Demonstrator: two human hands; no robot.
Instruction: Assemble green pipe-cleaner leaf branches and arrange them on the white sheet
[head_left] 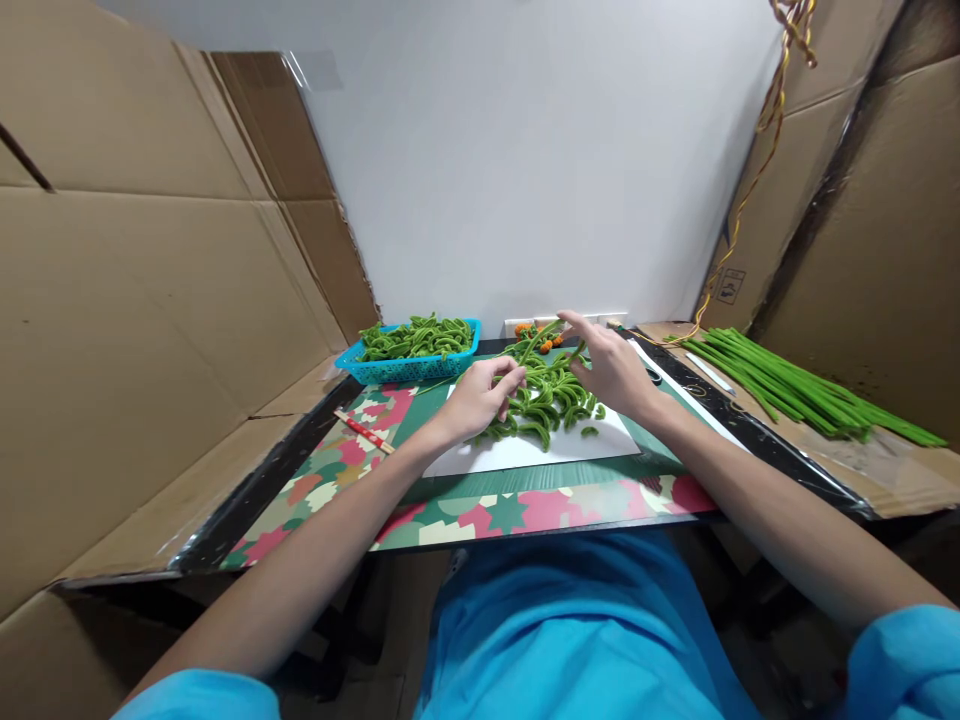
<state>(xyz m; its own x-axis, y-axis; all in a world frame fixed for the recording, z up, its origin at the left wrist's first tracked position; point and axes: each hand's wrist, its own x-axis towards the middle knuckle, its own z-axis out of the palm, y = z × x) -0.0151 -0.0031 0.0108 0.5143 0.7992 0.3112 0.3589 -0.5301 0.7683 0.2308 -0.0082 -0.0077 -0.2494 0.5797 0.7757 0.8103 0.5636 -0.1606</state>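
L hand point(487, 396): ctr of frame, over L side of pile; thumb and index fingertips close together, pinching green fuzzy strip point(529, 346); other fingers curled in.
R hand point(613, 368): just R of ctr; index extended toward upper L, thumb below and apart from it, gap partly open. Index tip at upper end of strip; firm grip or light touch, can't tell.
Strip: runs from L fingertips up and R toward R index.
Curled green pcs point(546, 402): ctr, heaped on white sheet point(480, 460), below and between hands; too many overlap for exact ct. Separate pc point(589, 431) at lower R of heap, qty 1.
Blue basket point(375, 373): qty 1, L of ctr, filled w/ similar green pcs point(417, 338); ct not possible.
Orange pcs point(523, 329): behind heap, several; exact no. unclear.
Green stems point(795, 380): R side of frame, 1 bundle, many; ends overlap.
White slim tool point(709, 373): qty 1, just L of bundle.
Black ring-shaped item point(654, 377): qty 1, near R wrist.
Red-marked stick item point(364, 432): L of ctr, on patterned mat border point(322, 480); 1 or 2 sticks, can't tell.
Twisted yellow cord point(739, 225): upper R, hangs to table edge area.
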